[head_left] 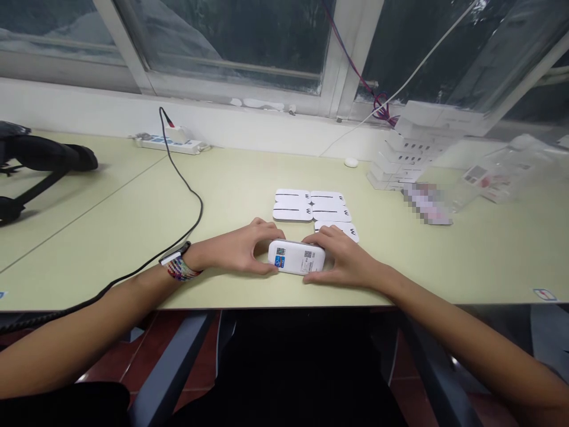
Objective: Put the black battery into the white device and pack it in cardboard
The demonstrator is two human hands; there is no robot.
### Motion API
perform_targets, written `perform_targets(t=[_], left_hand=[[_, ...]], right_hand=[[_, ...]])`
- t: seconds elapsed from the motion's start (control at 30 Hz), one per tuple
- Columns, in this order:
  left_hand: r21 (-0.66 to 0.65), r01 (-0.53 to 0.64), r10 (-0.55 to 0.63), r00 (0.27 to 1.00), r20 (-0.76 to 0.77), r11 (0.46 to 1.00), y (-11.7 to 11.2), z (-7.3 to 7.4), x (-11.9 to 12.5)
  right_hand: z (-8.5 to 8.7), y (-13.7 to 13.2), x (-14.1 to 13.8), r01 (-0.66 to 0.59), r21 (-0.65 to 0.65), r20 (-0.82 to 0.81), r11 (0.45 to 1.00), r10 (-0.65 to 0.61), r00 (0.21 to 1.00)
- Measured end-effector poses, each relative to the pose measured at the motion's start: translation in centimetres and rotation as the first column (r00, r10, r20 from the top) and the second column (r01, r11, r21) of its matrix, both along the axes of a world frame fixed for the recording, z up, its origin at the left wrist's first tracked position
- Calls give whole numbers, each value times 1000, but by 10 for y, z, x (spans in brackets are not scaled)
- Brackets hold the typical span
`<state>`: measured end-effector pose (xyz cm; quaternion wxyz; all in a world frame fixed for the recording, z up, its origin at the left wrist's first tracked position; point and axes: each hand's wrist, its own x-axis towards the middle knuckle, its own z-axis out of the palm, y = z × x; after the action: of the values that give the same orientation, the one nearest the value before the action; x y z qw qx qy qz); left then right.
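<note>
A small white flat device with rounded corners [296,261] is held upright on its long edge near the table's front edge, between both hands. Its face toward me carries a blue sticker, square codes and fine print too small to read. My left hand [242,246] grips the left end, thumb in front and fingers behind. At the right end, my right hand [342,256] pinches it the same way. Just beyond lie several similar white slabs [291,212] in a tight group, each with a black line and a "W"-like mark. Another such slab [351,230] is partly hidden behind my right hand.
A black cable [201,207] runs from a power strip [171,143] across the pale green table [240,172] and past my left forearm. White boxes [400,163] are stacked back right, beside a clear plastic bag [511,172]. Black equipment [40,157] stands far left.
</note>
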<state>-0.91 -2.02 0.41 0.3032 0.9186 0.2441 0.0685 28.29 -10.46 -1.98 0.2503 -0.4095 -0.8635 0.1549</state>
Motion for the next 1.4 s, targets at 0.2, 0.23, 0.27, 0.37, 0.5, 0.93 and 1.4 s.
perform_targets(t=[0.2,0.23,0.27,0.37,0.5,0.93,1.4], left_hand=[[-12,-1,1,1000,-10,1000,-2,4,4],[-16,5,-5,1000,-3,1000,-3,5,5],[-21,11,-11,1000,5,1000,-3,6,5],[-30,28,-27,999,24,999,-4,6,5],[58,69,-72,996,59,996,-2,4,3],[123,106,-131,967,217,987,-3,7,3],[98,130,-134,991,30,987,0,1,0]], right_hand=[[2,-2,0,-87,-66,-73,994,82,994],[2,-2,-1,-95,-86,-96,992,86,992],[2,-3,-2,-101,-103,-114,990,89,989],[2,-3,-4,-111,-122,-141,986,94,986],[-1,-1,-2,-114,-68,-140,991,103,985],[1,5,3,-133,128,-148,983,152,977],[-3,-5,-8,-207,304,8,930,215,977]])
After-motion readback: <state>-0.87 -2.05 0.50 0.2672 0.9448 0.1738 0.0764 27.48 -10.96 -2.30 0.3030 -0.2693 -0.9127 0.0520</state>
